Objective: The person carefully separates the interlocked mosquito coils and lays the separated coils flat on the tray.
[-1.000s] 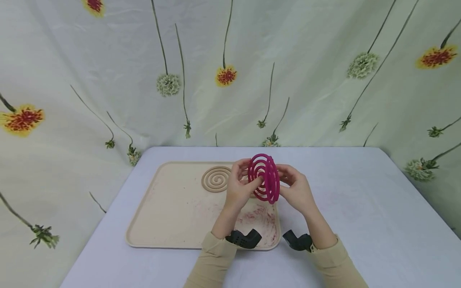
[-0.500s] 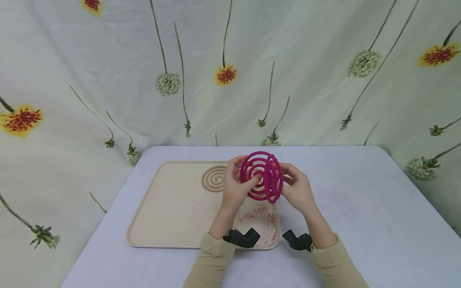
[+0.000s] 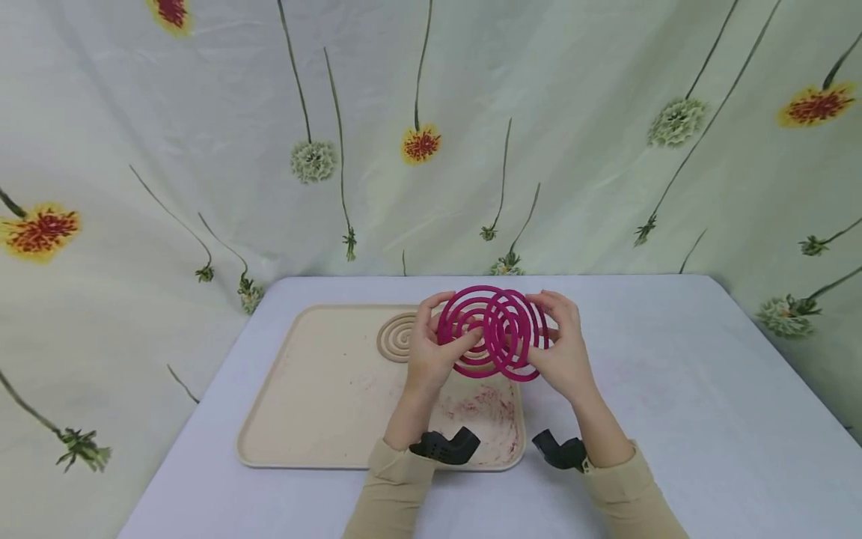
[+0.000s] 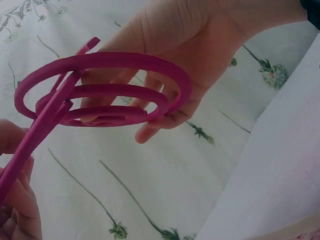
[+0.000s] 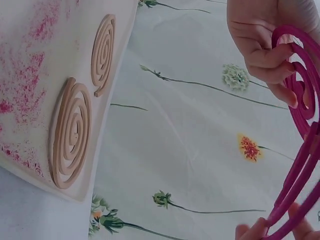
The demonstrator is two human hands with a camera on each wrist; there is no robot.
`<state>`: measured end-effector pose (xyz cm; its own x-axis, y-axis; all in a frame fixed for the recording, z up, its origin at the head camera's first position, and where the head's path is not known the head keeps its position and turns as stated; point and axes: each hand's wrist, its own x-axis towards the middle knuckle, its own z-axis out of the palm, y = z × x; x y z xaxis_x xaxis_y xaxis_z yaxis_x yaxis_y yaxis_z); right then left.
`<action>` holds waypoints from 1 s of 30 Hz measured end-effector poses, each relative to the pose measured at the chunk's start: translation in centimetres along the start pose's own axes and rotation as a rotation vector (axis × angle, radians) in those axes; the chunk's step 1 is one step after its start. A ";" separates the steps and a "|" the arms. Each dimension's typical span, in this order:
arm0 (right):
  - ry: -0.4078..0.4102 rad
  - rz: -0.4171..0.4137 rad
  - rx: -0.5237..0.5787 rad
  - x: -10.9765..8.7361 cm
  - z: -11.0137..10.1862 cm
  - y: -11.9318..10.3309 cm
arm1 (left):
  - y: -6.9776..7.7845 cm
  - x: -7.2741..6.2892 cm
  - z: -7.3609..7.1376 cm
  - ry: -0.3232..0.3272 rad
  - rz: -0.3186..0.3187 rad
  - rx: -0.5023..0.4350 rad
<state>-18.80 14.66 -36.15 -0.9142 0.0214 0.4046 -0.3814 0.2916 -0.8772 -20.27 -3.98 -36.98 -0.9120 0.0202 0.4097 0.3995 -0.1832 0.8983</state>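
In the head view two magenta mosquito coils are held up over the tray's right side, overlapping in the middle. My left hand point(image 3: 431, 355) grips the left coil point(image 3: 481, 288), thumb across its inner rings and fingers behind. The right coil point(image 3: 521, 379) is held by my right hand point(image 3: 562, 352), thumb in front and fingers round the outer edge. In the left wrist view the two coils cross at an angle, the right hand's palm showing behind its coil. The right wrist view shows the left fingers curled into their coil, with right fingertips at the bottom.
A cream tray point(image 3: 303, 419) with red powder stains lies on the white-covered table point(image 3: 673, 419). Two brown mosquito coils lie flat at its far end, one point(image 5: 57, 145) larger in the right wrist view than the other point(image 5: 95, 60). A flowered cloth point(image 3: 579, 150) hangs behind.
The coils, first nearly together and the right one edge-on, have spread apart sideways and turned flatter toward the head camera. My left hand moved left; my right hand tilted outward with its coil.
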 end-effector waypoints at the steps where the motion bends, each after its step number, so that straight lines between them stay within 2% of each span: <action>1: -0.007 0.026 0.009 0.0 -0.2 0.0 | 0.0 0.0 -0.2 -0.007 0.009 -0.004; 5: -0.094 0.126 0.082 0.3 -1.3 0.0 | 0.4 0.2 -1.0 -0.056 0.013 0.025; 8: -0.199 0.135 0.137 0.6 -2.3 0.3 | 0.7 0.4 -1.9 -0.139 -0.017 0.056; 10: -0.275 0.117 0.172 0.7 -3.1 0.6 | 0.8 0.4 -2.7 -0.221 -0.022 0.056; 12: -0.362 0.091 0.206 0.7 -3.9 0.9 | 0.9 0.5 -3.5 -0.326 -0.001 0.042; 16: -0.559 0.044 0.305 0.7 -5.0 1.4 | 0.8 0.4 -4.7 -0.583 0.053 0.014; 18: -0.643 0.025 0.340 0.7 -5.3 1.5 | 0.9 0.3 -4.9 -0.697 0.039 0.016; 20: -0.712 0.007 0.347 0.7 -5.5 1.7 | 0.9 0.3 -5.0 -0.773 0.014 0.038; 22: -0.758 -0.015 0.311 0.7 -5.6 1.7 | 1.0 0.2 -4.9 -0.800 -0.013 0.067; 25: -0.796 -0.060 0.231 0.5 -5.8 1.8 | 1.1 0.1 -4.7 -0.781 -0.017 0.116; 27: -0.773 -0.081 0.181 0.5 -5.9 1.8 | 1.2 0.0 -4.5 -0.741 -0.030 0.146; 30: -0.677 -0.071 0.123 0.4 -5.6 1.7 | 1.2 0.0 -4.2 -0.664 -0.047 0.169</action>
<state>-19.07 20.55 -36.01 -0.7553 -0.6073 0.2466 -0.4194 0.1586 -0.8938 -20.21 -8.29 -36.57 -0.6998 0.6323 0.3322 0.4196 -0.0124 0.9076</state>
